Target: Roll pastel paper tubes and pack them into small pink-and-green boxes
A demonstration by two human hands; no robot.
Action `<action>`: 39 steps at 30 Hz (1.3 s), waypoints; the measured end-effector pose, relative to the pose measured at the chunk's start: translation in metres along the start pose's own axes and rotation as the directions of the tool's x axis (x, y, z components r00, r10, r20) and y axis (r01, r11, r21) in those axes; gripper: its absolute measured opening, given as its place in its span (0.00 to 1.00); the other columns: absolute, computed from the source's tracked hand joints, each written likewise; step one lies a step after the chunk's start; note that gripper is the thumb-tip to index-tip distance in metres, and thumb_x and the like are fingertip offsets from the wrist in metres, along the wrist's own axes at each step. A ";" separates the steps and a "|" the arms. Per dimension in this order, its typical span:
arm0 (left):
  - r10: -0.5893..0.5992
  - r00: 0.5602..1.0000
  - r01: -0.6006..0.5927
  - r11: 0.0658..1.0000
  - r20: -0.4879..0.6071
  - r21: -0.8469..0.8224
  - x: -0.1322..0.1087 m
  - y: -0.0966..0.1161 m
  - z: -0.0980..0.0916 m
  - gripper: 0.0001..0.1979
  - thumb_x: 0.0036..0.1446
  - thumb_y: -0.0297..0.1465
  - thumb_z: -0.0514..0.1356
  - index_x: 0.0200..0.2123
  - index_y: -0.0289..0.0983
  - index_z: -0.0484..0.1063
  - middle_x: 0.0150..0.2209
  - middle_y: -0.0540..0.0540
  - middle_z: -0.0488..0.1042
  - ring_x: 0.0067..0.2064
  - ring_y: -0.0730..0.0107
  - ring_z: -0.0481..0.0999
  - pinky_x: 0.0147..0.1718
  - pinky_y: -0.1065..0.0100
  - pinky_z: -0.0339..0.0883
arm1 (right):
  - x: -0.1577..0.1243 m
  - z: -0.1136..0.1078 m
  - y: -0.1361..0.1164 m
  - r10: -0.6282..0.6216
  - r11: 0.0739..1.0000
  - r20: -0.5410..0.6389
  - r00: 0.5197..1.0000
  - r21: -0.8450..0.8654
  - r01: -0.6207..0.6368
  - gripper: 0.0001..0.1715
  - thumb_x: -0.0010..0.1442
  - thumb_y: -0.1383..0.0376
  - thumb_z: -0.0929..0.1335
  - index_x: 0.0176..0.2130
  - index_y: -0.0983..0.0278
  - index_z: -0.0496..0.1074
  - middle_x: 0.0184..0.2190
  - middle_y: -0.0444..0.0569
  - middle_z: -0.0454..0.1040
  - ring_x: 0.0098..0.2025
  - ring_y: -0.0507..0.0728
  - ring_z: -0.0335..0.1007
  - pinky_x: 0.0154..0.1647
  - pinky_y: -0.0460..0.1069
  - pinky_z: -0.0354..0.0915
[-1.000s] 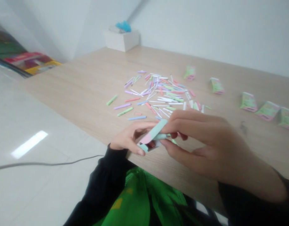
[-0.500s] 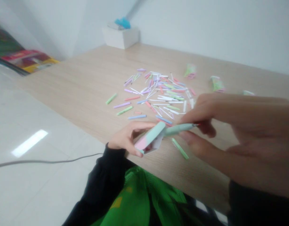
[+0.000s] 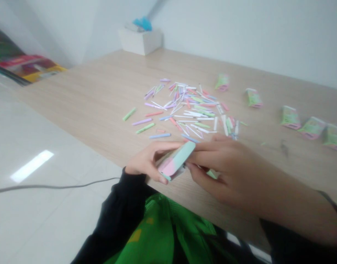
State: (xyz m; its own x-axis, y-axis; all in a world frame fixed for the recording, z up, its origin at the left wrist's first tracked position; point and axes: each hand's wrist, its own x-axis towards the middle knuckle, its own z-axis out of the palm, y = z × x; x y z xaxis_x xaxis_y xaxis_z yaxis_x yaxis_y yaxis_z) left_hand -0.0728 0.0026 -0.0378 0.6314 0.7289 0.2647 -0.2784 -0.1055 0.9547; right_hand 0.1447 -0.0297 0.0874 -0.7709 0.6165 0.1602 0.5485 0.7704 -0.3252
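Observation:
My left hand (image 3: 144,161) is wrapped around a small cardboard box (image 3: 177,162) with a pink and mint-green flap, held tilted above the table's near edge. The fingertips of my right hand (image 3: 212,161) are pinched together at the box's right end, touching or almost touching it. A small dark bit shows beside the thumb tip, too blurred to name. What lies inside the box is hidden. Beyond both hands spreads a loose pile of pen parts (image 3: 196,113), white, green, purple, red and blue. A light green piece (image 3: 212,173) shows partly under my right hand.
Several similar green and pink boxes (image 3: 253,98) stand along the right side of the wooden table (image 3: 97,84). A white box (image 3: 139,42) with blue stuff on top sits by the wall. A cable (image 3: 61,187) crosses the floor at left.
My right hand has moved left, up to the box. The mint-green pen that stuck out between box and fingers is out of sight. My left hand keeps its hold.

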 end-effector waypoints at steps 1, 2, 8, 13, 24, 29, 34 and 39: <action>0.009 1.000 -0.009 1.000 -0.007 0.022 0.000 -0.001 0.000 0.42 0.34 0.47 0.79 0.54 0.36 0.79 0.41 0.40 0.83 0.60 0.42 0.75 0.59 0.51 0.69 | 0.000 0.002 0.000 0.030 1.000 0.031 0.999 -0.006 -0.030 0.17 0.67 0.70 0.62 0.31 0.63 0.77 0.33 0.48 0.80 0.35 0.56 0.72 0.39 0.53 0.58; 0.023 1.000 -0.022 0.999 -0.014 0.050 0.001 -0.003 -0.001 0.44 0.34 0.48 0.79 0.55 0.37 0.78 0.44 0.39 0.83 0.61 0.42 0.74 0.60 0.51 0.68 | 0.000 0.003 0.000 0.055 0.998 0.051 0.997 -0.020 -0.054 0.17 0.67 0.69 0.62 0.31 0.63 0.77 0.33 0.49 0.80 0.35 0.57 0.72 0.39 0.53 0.58; 0.138 0.989 -0.143 0.981 0.054 0.129 0.008 -0.002 -0.008 0.40 0.36 0.47 0.78 0.54 0.37 0.80 0.47 0.38 0.82 0.61 0.39 0.74 0.66 0.47 0.60 | -0.005 -0.001 -0.006 0.074 0.997 0.009 0.997 0.001 -0.074 0.11 0.66 0.68 0.64 0.37 0.61 0.76 0.28 0.43 0.76 0.29 0.54 0.66 0.35 0.51 0.55; 0.118 0.992 -0.123 0.978 0.041 0.171 0.006 0.001 -0.010 0.37 0.38 0.46 0.78 0.51 0.37 0.81 0.49 0.38 0.81 0.57 0.41 0.77 0.65 0.45 0.62 | -0.003 0.002 -0.007 0.043 0.997 0.004 0.999 0.057 -0.044 0.12 0.68 0.69 0.64 0.39 0.60 0.77 0.31 0.43 0.77 0.33 0.54 0.69 0.39 0.51 0.57; 0.102 0.994 -0.070 0.892 -0.048 0.447 -0.007 0.013 -0.008 0.43 0.42 0.34 0.78 0.63 0.40 0.73 0.61 0.38 0.76 0.63 0.43 0.73 0.66 0.48 0.62 | 0.020 0.006 -0.009 0.265 0.952 0.144 0.953 -0.195 -0.235 0.18 0.61 0.65 0.68 0.21 0.62 0.66 0.20 0.47 0.72 0.24 0.54 0.63 0.27 0.51 0.47; 0.083 0.988 -0.005 0.862 -0.131 0.506 -0.014 0.013 -0.008 0.42 0.43 0.36 0.78 0.63 0.39 0.73 0.62 0.36 0.75 0.64 0.43 0.73 0.66 0.48 0.62 | 0.033 0.015 -0.014 0.379 0.916 0.210 0.901 -0.221 -0.333 0.13 0.62 0.66 0.67 0.26 0.64 0.73 0.24 0.49 0.76 0.25 0.54 0.66 0.26 0.50 0.48; 0.010 0.969 0.118 0.860 -0.248 0.496 -0.027 0.021 -0.023 0.40 0.47 0.44 0.75 0.63 0.37 0.73 0.64 0.35 0.73 0.66 0.39 0.69 0.67 0.45 0.58 | 0.029 0.015 -0.005 0.278 0.958 -0.015 0.960 0.077 -0.277 0.12 0.65 0.63 0.66 0.33 0.64 0.78 0.24 0.44 0.75 0.25 0.51 0.64 0.28 0.48 0.52; 0.090 0.835 0.351 0.671 -0.542 0.653 -0.034 0.063 -0.066 0.34 0.56 0.47 0.67 0.62 0.37 0.72 0.57 0.39 0.77 0.57 0.46 0.75 0.59 0.51 0.68 | 0.018 -0.001 0.015 0.307 0.949 -0.212 0.928 0.148 -0.280 0.11 0.63 0.66 0.66 0.39 0.63 0.80 0.20 0.39 0.71 0.22 0.50 0.64 0.28 0.47 0.56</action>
State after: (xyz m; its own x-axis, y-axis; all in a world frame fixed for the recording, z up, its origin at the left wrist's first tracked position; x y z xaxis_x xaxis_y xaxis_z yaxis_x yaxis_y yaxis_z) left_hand -0.1596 0.0151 0.0046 0.1100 0.9662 0.2330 0.5072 -0.2562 0.8229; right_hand 0.1389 -0.0067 0.0861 -0.4788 0.8427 0.2462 0.6878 0.5343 -0.4914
